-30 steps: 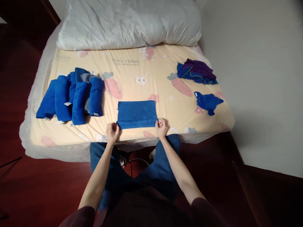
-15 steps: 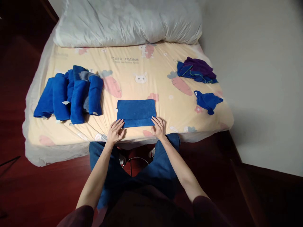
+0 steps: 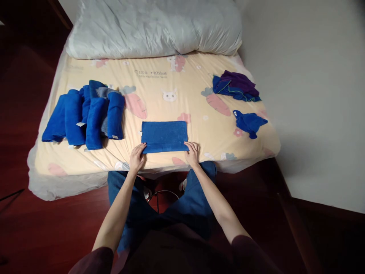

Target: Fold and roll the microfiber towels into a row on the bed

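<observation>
So right at the bottom of the frame there's a pair of jeans up against the bed. Just below center, the left hand and right hand have curled fingers on the near corners of a flat blue cloth; can't tell if they're actually pinching it. That cloth sits mid-frame, with a narrow folded band along its near edge. Rolled blue towels lie bunched at left, a crumpled blue cloth at right, a purple and blue heap beyond it, and puffy pale bedding up top.
</observation>
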Demonstrator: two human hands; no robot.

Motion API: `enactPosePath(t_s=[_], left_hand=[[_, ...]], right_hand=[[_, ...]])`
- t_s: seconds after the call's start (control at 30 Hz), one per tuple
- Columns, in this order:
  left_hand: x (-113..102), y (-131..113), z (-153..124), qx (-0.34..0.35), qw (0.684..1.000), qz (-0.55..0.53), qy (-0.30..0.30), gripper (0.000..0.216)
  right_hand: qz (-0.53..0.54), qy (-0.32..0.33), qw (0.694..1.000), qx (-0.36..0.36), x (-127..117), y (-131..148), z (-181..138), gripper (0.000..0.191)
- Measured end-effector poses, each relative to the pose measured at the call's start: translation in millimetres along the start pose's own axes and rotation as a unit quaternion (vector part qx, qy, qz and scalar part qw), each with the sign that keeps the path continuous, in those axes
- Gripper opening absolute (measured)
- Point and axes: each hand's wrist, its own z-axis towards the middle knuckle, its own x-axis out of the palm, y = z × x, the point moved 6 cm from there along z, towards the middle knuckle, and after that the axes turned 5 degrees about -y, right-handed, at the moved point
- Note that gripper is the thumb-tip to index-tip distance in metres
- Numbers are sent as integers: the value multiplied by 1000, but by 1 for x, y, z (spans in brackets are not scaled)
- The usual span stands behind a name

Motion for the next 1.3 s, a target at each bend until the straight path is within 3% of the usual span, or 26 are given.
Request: enactPosePath(t_s=[0.1,0.23,0.4,0.63,0.87,1.3], left_hand=[[-1,3,-3,-14,1000,-12,-11,50],[-1,17,-9,-94,994,0,-49,36],[2,28,-15,-162,983,-8,-89,37],[-5,15,-11,-115,982,-2,-148,33],[-4,13,-11,-121,984,16,-130,19],[-2,12,-10,-128,985,32,-114,19]], right_hand=[[-9,-14,1000,23,1,-6,-5,38],[-6,-32,997,75,5,-20,-10,25],[69,-44,985,149,13,-33,-15,37],[124,-55,971,198,16,-34,-15,38],[95,-59,973,200,17,-37,-14,28],[69,-54,982,168,14,-32,-9,24]])
